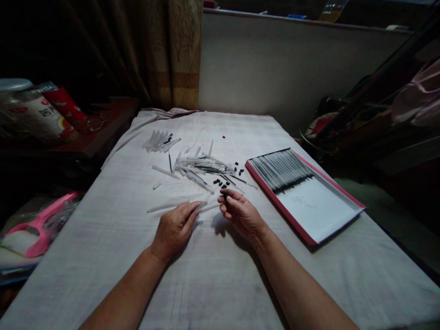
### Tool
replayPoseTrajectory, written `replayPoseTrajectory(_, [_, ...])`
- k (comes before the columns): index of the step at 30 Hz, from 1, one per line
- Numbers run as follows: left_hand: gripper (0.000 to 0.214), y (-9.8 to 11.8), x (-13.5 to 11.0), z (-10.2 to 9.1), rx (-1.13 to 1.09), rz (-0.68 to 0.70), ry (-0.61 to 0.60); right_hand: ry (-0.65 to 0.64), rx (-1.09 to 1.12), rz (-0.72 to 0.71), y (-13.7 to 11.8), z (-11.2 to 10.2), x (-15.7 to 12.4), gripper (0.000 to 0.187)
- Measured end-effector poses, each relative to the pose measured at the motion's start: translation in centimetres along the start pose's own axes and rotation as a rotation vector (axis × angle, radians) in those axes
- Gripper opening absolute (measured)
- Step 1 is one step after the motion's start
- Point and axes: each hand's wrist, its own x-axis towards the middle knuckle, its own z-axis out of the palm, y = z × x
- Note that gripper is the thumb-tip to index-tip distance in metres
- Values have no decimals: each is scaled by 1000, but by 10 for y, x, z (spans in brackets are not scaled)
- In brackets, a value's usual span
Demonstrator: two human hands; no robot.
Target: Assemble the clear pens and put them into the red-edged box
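Observation:
My left hand rests on the cloth with its fingers curled round the end of a clear plastic pen tube that lies pointing left. My right hand hovers just right of it, fingers pinched on a small black cap. Beyond both hands lies a heap of clear tubes and thin black refills, with loose black caps scattered at its near edge.
A red-edged white tray at the right holds a row of assembled pens. A second small bundle of tubes lies at the far left. A jar and packets stand on the left side shelf, a pink-handled tool below.

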Motion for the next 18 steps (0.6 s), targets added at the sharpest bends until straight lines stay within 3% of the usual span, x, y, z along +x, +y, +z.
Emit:
replayPoseTrajectory(9, [25,3,1,-1,24,29,-23,74,-390,-173,10,8,-2,27])
replayPoseTrajectory(18, [27,8,1,-3,48,27,-85,62,-508,-264,21,7,-1,20])
